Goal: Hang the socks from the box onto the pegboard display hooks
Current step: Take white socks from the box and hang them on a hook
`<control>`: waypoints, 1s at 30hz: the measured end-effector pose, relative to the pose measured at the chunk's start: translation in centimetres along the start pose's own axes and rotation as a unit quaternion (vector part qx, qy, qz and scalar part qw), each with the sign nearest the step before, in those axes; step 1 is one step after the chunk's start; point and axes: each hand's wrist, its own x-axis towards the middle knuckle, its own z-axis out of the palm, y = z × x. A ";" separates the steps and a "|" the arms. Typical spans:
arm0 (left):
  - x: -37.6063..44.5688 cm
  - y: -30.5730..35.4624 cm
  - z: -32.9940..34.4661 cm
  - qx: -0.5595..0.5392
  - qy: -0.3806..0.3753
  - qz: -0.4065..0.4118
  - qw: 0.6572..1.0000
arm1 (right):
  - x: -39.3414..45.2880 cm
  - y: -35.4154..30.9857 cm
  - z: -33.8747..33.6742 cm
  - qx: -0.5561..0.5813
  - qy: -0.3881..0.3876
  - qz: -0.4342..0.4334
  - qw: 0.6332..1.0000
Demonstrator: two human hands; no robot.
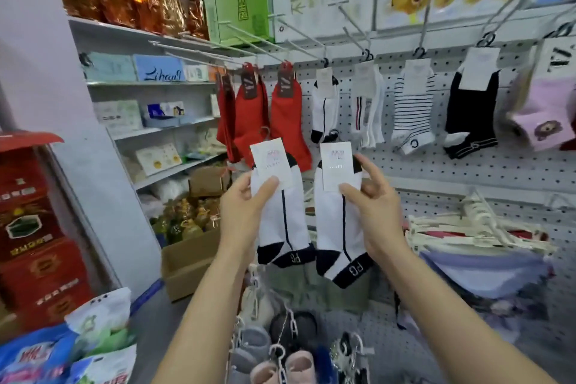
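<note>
My left hand (246, 209) pinches a white sock pair with navy heel and toe (280, 221) just below its paper label. My right hand (371, 209) pinches a matching white and navy sock pair (335, 227) the same way. Both pairs hang upright in front of the grey pegboard (467, 165), below its row of long metal hooks (352, 28). A similar white and navy pair (324, 109) hangs on a hook straight above. The box of socks is not clearly visible.
Red socks (258, 115), white (367, 106), striped (413, 112), black (470, 115) and pink (542, 121) socks hang along the pegboard. Plastic hangers (473, 227) lie at the right. Shelves (156, 131) and a cardboard box (190, 259) stand left; more socks (280, 352) hang below.
</note>
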 end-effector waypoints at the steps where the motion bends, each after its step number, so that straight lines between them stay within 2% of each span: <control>1: 1.6 0.1 -0.2 -0.005 -0.015 0.002 1.000 | 1.3 0.1 0.8 -0.005 0.012 -0.012 1.000; 8: 10.3 -1.0 -1.7 0.004 -0.084 0.011 0.996 | 11.0 0.1 6.5 -0.031 0.094 -0.077 0.992; 15: 16.3 -3.3 -1.8 -0.029 -0.127 0.015 0.991 | 20.3 0.8 9.1 -0.102 0.151 -0.105 0.978; 21: 20.1 -5.2 0.0 -0.033 -0.137 0.023 0.990 | 26.1 1.8 9.5 -0.167 0.153 -0.152 0.962; 30: 23.6 -7.0 4.1 -0.052 -0.163 0.040 0.985 | 29.5 4.0 8.0 -0.195 0.118 -0.147 0.963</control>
